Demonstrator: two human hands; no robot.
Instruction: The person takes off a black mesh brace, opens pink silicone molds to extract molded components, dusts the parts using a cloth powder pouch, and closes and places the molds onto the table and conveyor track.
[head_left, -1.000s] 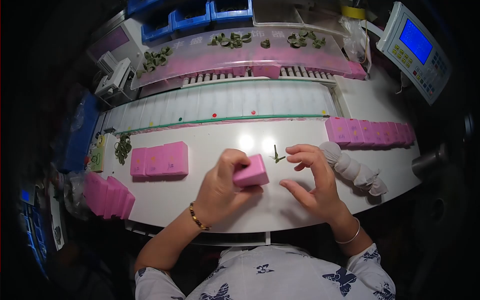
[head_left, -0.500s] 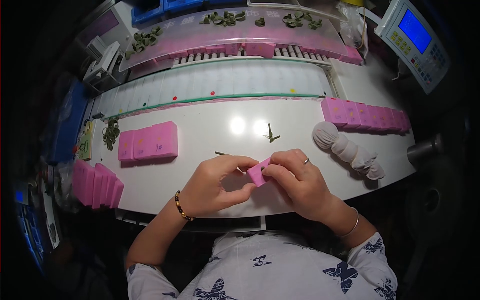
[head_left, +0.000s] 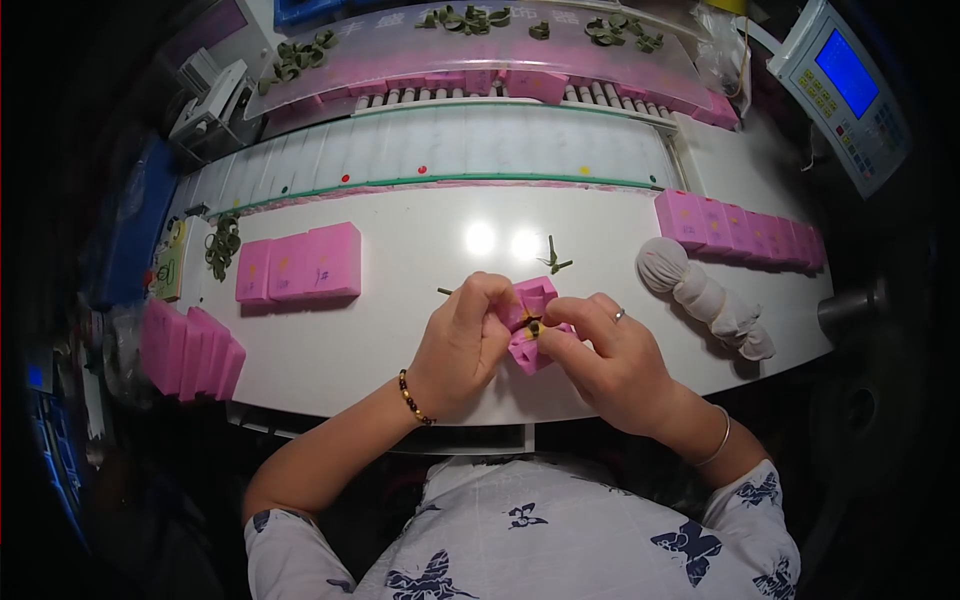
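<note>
Between my hands a small pink paper packet (head_left: pixel 534 292) lies partly spread, with creased flaps at top and bottom. A small dark piece with yellow (head_left: pixel 533 326) shows in its middle; its kind is not clear. My left hand (head_left: pixel 458 345) is closed at the packet's left side, its fingertips pinched on the paper. From the right, my right hand (head_left: pixel 615 360) has thumb and forefinger closed at the packet's middle, by the dark piece. Whether these fingers pinch the paper or the piece is hidden. A green twisted strip (head_left: pixel 556 258) lies just beyond the packet.
Pink blocks stand at left (head_left: pixel 315 262), in a lower-left stack (head_left: pixel 180 350) and in a right-hand row (head_left: pixel 700 222). A knotted white cloth bundle (head_left: pixel 703 298) lies at right. Green strips (head_left: pixel 222 248) hang at left. Behind are a glass-topped strip (head_left: pixel 480 148) and a display panel (head_left: pixel 845 80).
The pink packet has gone from folded small to spread open, showing the dark piece. My left hand has moved right and closed on the paper. The view has shifted slightly.
</note>
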